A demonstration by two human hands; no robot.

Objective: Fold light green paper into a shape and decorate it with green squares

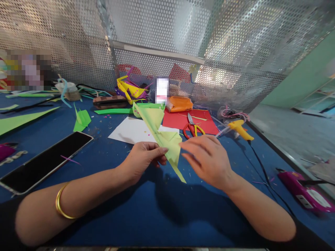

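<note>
My left hand [149, 158] pinches a folded pale green paper [167, 136] between thumb and fingers. The paper slants from upper left to lower right, with a creased flap on its right side and a narrow strip pointing down. Beside that flap is my right hand [209, 158], slightly blurred, its thumb and fingers apart with nothing between them. Its fingertips come up to the paper's right edge; whether they touch it I cannot tell. Behind the paper lie a white sheet [125, 130], a red sheet [172, 120] and pliers with red and yellow handles [193, 128].
A large phone [47, 160] lies left on the blue table. A yellow glue gun [240, 129] trails its black cord towards a purple power strip [305, 190] at right. Green paper pieces [82, 120], a yellow-purple paper craft [133, 90] and an orange packet [180, 104] sit farther back before a perforated metal screen [157, 28].
</note>
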